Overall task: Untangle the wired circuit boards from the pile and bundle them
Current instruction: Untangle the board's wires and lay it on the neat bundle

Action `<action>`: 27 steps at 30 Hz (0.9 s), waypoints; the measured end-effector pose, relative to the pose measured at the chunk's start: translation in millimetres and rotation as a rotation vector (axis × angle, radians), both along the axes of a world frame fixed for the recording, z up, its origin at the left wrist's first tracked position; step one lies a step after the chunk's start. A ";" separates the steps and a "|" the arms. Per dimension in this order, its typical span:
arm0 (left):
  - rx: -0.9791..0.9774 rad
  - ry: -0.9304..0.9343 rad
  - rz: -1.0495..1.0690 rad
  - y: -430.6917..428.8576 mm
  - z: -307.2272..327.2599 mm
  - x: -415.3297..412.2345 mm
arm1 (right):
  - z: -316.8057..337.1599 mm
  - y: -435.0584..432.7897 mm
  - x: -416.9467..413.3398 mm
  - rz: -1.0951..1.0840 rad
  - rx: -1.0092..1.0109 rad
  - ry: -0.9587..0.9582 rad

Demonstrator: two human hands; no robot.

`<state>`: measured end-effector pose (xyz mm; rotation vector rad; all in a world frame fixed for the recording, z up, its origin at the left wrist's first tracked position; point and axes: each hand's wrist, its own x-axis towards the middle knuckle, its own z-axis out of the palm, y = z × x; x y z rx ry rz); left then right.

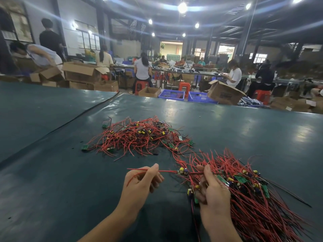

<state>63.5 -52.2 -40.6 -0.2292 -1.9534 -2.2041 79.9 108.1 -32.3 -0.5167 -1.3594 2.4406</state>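
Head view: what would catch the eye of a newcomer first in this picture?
The red wires strike first: a tangled pile of wired circuit boards lies in the middle of the dark green table, and a bigger bundle lies at near right, gripped by the right hand. Between the hands, the left hand pinches the red wire of one small board. Beyond the table stand blue crates and cardboard boxes.

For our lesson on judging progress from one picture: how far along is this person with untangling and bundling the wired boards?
Done: a gathered bundle of boards and red wires lies at the right, gripped by the right hand. In hand: the left hand pinches the red wire of one board stretched between both hands. Left: a tangled pile sits farther back on the table.
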 end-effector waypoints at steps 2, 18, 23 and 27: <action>-0.056 -0.056 -0.106 -0.7 1.1 1.6 | 0.1 1.4 0.5 0.017 0.004 0.034; -0.034 -0.093 -0.194 14.7 -12.2 7.4 | -10.8 -44.0 6.0 0.155 0.180 -0.001; -0.134 -0.048 -0.128 13.3 -10.9 7.3 | -12.3 -47.2 9.2 0.137 0.237 0.016; -0.163 0.012 -0.109 13.2 -8.6 7.3 | -10.5 -44.8 4.3 0.114 0.165 -0.032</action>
